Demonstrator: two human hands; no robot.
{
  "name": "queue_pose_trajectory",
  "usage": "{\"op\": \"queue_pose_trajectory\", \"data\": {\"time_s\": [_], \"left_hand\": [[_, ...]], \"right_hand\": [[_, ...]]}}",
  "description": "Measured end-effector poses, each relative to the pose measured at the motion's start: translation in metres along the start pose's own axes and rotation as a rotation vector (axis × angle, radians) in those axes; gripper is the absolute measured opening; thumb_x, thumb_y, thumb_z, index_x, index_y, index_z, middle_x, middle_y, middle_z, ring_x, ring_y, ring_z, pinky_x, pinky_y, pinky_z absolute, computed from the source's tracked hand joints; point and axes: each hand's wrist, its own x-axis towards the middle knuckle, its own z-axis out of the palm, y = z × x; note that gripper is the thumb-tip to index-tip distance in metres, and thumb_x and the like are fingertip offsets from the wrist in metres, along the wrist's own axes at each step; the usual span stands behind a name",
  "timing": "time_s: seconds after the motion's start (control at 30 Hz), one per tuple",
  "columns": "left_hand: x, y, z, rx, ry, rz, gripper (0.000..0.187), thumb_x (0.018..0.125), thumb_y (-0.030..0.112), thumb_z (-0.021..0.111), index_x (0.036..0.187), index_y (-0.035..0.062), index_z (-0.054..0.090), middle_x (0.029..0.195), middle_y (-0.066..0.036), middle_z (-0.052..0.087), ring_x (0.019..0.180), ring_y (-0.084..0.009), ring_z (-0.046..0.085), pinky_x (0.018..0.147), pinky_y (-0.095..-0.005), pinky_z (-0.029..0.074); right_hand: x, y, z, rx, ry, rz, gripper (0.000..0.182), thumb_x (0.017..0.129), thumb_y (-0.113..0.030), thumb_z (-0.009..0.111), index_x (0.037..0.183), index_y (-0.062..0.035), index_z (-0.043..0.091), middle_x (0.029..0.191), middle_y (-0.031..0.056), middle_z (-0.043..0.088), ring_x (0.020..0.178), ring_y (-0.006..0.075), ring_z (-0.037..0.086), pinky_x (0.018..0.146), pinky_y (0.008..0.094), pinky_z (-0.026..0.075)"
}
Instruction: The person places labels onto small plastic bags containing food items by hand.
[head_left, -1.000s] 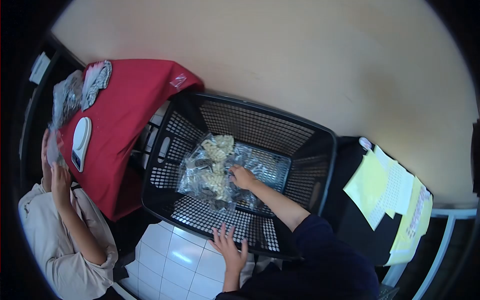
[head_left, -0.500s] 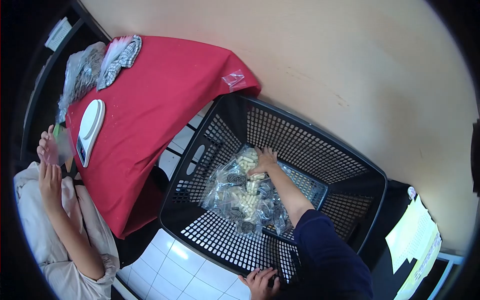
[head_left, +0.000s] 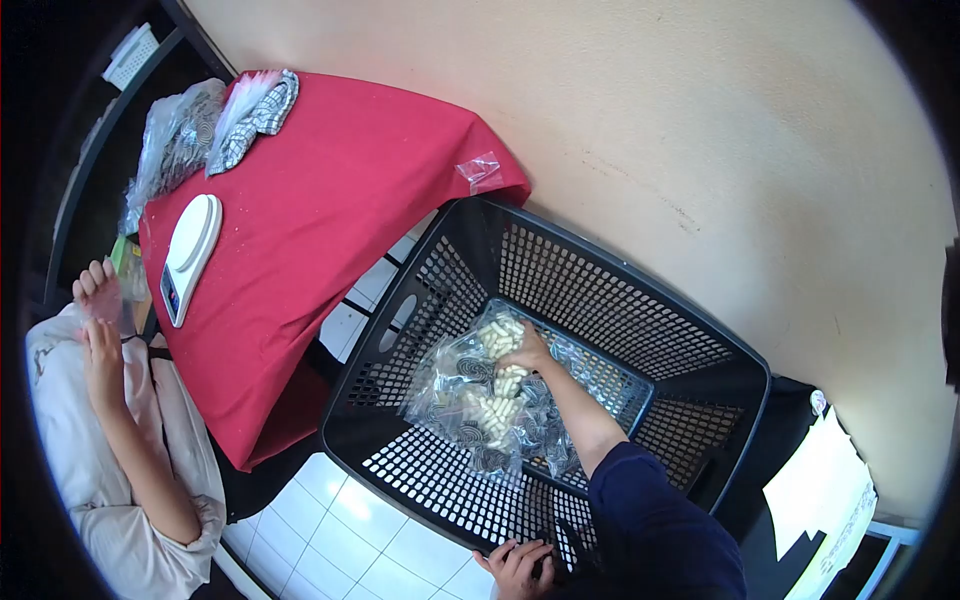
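A large black basket holds clear bags with dark spiral pieces and bags of pale short pieces. My right hand is inside it, its fingers and thumb closed round the side of a pale-piece bag; some fingertips are hidden. At the near rim, my left hand has its fingers curled over the edge.
A red-covered table bears a white scale and filled bags. At the left, a co-worker's hands hold a clear bag. Papers lie at the right; a wall stands behind.
My right hand's fingers were spread over the bags and are now drawn in round the bag's side. The co-worker's hands have shifted slightly with the clear bag. The view has moved a little.
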Motion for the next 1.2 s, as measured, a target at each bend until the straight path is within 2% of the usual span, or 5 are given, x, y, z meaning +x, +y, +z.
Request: {"op": "queue_pose_trajectory", "data": {"time_s": [0.3, 0.4, 0.63, 0.83, 1.2], "left_hand": [[-0.005, -0.001, -0.003, -0.035, -0.082, -0.055, 0.024, 0.069, 0.010, 0.062, 0.093, 0.0128, 0.059, 0.100, -0.005, 0.056, 0.102, -0.0268, 0.043, 0.092, -0.0463, 0.025], [-0.002, 0.005, -0.005, -0.019, -0.130, -0.143, 0.024, 0.067, 0.019, 0.064, 0.090, 0.0153, 0.058, 0.094, 0.002, 0.056, 0.103, -0.0230, 0.041, 0.100, -0.0498, 0.000], [0.024, 0.015, -0.022, -0.125, 0.051, -0.197, 0.049, 0.065, 0.021, 0.066, 0.108, 0.0072, 0.045, 0.110, -0.009, 0.048, 0.111, -0.0279, 0.039, 0.097, -0.0458, 0.009], [0.075, 0.053, -0.023, -1.268, -0.068, -0.292, 0.070, 0.084, 0.035, 0.049, 0.134, 0.0030, 0.012, 0.131, -0.017, 0.030, 0.121, -0.0272, 0.031, 0.096, -0.0380, 0.030], [-0.022, 0.210, 0.066, -1.080, -0.410, 0.302, 0.042, 0.088, 0.013, 0.044, 0.125, -0.0040, 0.033, 0.113, -0.014, 0.049, 0.100, -0.0184, 0.050, 0.085, -0.0291, 0.040]], "right_hand": [[-0.029, 0.022, -0.045, 0.747, -0.008, 0.026, 0.075, 0.048, -0.008, 0.077, 0.114, 0.0006, 0.043, 0.104, 0.0138, 0.057, 0.096, 0.0225, 0.056, 0.085, 0.0303, 0.044], [-0.060, 0.011, -0.069, 1.084, -0.089, -0.009, 0.063, 0.054, 0.002, 0.072, 0.111, 0.0021, 0.045, 0.100, 0.0127, 0.058, 0.090, 0.0224, 0.058, 0.079, 0.0319, 0.047], [-0.194, -0.037, -0.116, 1.293, -0.147, -0.071, 0.051, 0.061, 0.006, 0.068, 0.108, 0.0042, 0.047, 0.098, 0.0126, 0.059, 0.086, 0.0216, 0.059, 0.076, 0.0315, 0.050], [-0.343, -0.030, -0.157, 1.432, -0.312, -0.148, 0.045, 0.065, 0.002, 0.067, 0.106, 0.0027, 0.051, 0.099, 0.0121, 0.058, 0.089, 0.0219, 0.059, 0.077, 0.0334, 0.050], [-0.553, 0.118, -0.212, 0.760, 0.645, -0.450, 0.081, 0.059, 0.001, 0.075, 0.125, -0.0033, 0.029, 0.107, 0.0099, 0.051, 0.096, 0.0177, 0.054, 0.079, 0.0303, 0.048]]}}
